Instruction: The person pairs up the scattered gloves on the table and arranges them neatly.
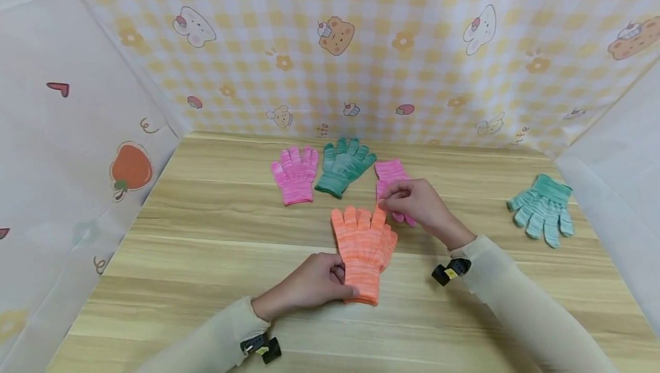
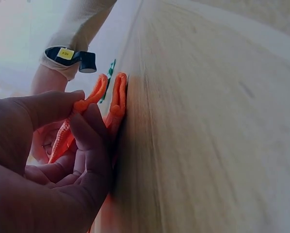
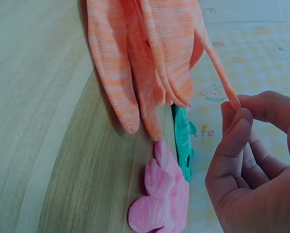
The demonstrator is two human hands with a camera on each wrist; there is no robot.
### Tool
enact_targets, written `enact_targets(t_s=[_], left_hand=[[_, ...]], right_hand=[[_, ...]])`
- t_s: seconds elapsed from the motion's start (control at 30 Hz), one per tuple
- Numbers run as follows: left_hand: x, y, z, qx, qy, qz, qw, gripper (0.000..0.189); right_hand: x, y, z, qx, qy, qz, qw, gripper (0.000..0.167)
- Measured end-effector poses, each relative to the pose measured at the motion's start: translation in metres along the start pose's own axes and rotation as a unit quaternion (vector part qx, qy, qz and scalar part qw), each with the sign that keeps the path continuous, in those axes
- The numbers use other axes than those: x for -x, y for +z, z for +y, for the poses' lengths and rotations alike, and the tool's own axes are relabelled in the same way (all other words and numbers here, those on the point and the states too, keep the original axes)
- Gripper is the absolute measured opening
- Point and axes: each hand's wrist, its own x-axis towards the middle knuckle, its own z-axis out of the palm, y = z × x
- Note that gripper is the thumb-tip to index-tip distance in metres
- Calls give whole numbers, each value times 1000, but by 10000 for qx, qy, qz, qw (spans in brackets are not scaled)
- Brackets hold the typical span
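Both hands hold one orange knit glove (image 1: 361, 247) just above a second orange glove (image 1: 388, 244) that lies on the table. My left hand (image 1: 311, 281) pinches the upper glove's cuff between thumb and fingers; the left wrist view shows the folded cuff edge (image 2: 94, 97) in that pinch. At the far end, my right hand (image 1: 417, 207) pinches one fingertip of the same glove, stretched taut in the right wrist view (image 3: 217, 68). Beneath the right hand lies a pink glove (image 1: 390, 172), partly hidden by it.
Behind the orange gloves lie another pink glove (image 1: 296, 175) and a green glove (image 1: 345, 165). A lighter green glove (image 1: 543, 209) is at the right, fingers toward the front. The wooden table (image 1: 206, 281) meets a checked cloth (image 1: 412, 75) at the back.
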Motion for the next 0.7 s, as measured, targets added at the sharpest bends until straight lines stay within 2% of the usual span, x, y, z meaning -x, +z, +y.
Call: enact_targets(t_s=[0.13, 0.17, 0.27, 0.4, 0.5, 0.7], left_hand=[[-7, 2, -18, -33, 37, -41, 10000, 23], [-8, 2, -18, 29, -70, -54, 10000, 25], [-9, 4, -23, -78, -67, -51, 9999, 24], [-3, 2, -4, -152, -115, -49, 9998, 22], [1, -1, 12, -159, -262, -82, 9995, 21], [5, -2, 18, -286, -418, -126, 9986, 19]], right_hand=[[-1, 0, 3, 20, -20, 24, 10000, 19], [-1, -1, 3, 33, -20, 27, 10000, 19], [-1, 0, 5, 27, -26, 25, 10000, 19], [-1, 1, 8, 13, -21, 20, 10000, 19], [-1, 2, 10, 40, 16, 42, 10000, 19], [-2, 3, 13, 157, 65, 113, 9998, 20]])
